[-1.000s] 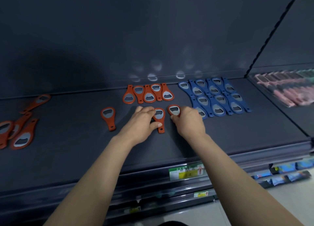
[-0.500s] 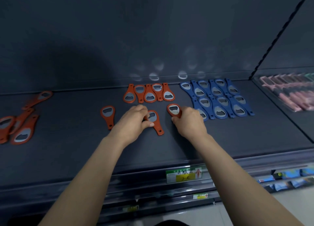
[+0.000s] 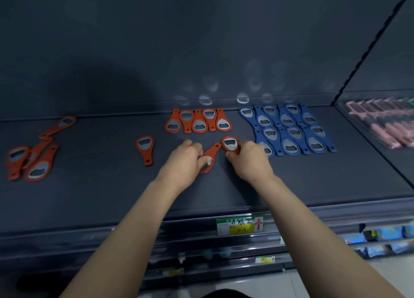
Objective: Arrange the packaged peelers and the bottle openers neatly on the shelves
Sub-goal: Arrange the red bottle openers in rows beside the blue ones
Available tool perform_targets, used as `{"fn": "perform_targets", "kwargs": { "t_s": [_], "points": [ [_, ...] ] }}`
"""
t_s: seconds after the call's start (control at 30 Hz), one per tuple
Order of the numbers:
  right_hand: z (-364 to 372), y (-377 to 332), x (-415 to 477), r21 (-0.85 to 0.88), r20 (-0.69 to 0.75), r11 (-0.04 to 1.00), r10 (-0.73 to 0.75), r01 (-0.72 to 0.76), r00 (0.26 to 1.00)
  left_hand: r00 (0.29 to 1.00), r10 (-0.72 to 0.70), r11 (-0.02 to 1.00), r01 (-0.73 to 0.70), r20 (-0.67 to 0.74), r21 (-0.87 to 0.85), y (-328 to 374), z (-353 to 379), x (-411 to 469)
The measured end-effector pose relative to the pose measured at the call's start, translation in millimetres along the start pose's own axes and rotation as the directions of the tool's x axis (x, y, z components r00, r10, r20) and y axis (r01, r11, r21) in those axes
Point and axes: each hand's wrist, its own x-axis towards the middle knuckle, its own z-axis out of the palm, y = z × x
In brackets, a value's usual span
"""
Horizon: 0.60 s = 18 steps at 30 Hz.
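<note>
The green, white and yellow price tag (image 3: 238,226) on the front edge of the dark shelf (image 3: 313,181) is showing a red arrow, but its handwriting is too blurred to read. At mid-shelf your left hand (image 3: 186,161) is pinching a tilted orange plastic bottle opener (image 3: 211,155) with curled fingers. Your right hand (image 3: 248,161) is gripping a second orange opener (image 3: 230,144) by the handle, just beside the blue plastic openers (image 3: 289,129).

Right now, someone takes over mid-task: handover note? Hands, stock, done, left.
Left hand: pinches a tilted orange opener.
Right hand: grips a second orange opener.
Done: orange row of five at the back of the shelf, blue block beside it.
Left: place both held openers, then the single orange opener and the loose orange pile far left.
Packaged peelers, right section, look lined up.
</note>
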Motion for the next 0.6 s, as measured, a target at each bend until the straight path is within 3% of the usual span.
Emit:
{"fn": "perform_targets", "kwargs": {
  "t_s": [0.2, 0.6],
  "points": [
    [-1, 3, 3, -0.007, 0.013, 1.0, -0.014, 0.014, 1.0, 0.988, 0.048, 0.98, -0.018, 0.149, -0.198, 1, -2, -4],
    [-3, 4, 13, -0.002, 0.021, 0.998, -0.056, 0.056, 0.998, 0.981, 0.061, 0.993, -0.042, 0.182, -0.106, 3, 10, 12]
  ]
}}
